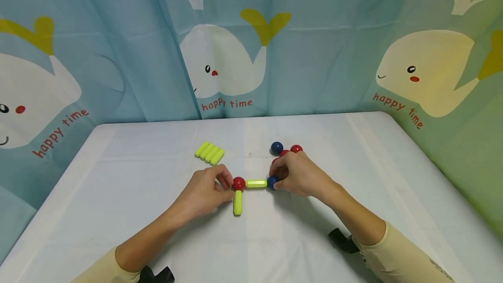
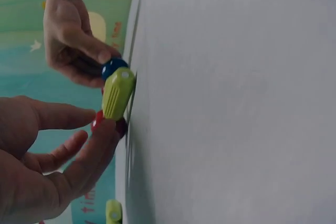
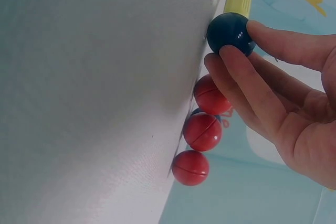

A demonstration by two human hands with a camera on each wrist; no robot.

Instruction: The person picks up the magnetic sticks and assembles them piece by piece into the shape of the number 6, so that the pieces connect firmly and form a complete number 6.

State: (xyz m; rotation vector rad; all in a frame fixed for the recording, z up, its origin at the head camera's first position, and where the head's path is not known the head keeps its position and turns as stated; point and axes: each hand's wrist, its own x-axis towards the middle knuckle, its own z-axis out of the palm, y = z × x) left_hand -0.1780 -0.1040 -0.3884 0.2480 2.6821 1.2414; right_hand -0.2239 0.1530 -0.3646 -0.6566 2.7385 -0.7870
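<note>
My left hand [image 1: 206, 190] pinches a red ball [image 1: 238, 183] between thumb and fingers. From that ball one yellow-green rod [image 1: 237, 204] points toward me, and a second yellow-green rod [image 1: 256, 184] runs right to a blue ball [image 1: 272, 181]. My right hand [image 1: 302, 174] pinches this blue ball, its thumb and fingertips round it in the right wrist view. The pieces form an L shape lying on the table. In the left wrist view, the near rod [image 2: 118, 94] hides much of both balls.
Several loose yellow-green rods [image 1: 209, 153] lie side by side beyond my left hand. Just past my right hand are a loose blue ball [image 1: 277, 147] and several red balls [image 3: 203, 132], partly covered by the hand in the head view. A whale-print curtain [image 1: 314, 56] borders the white table [image 1: 118, 178].
</note>
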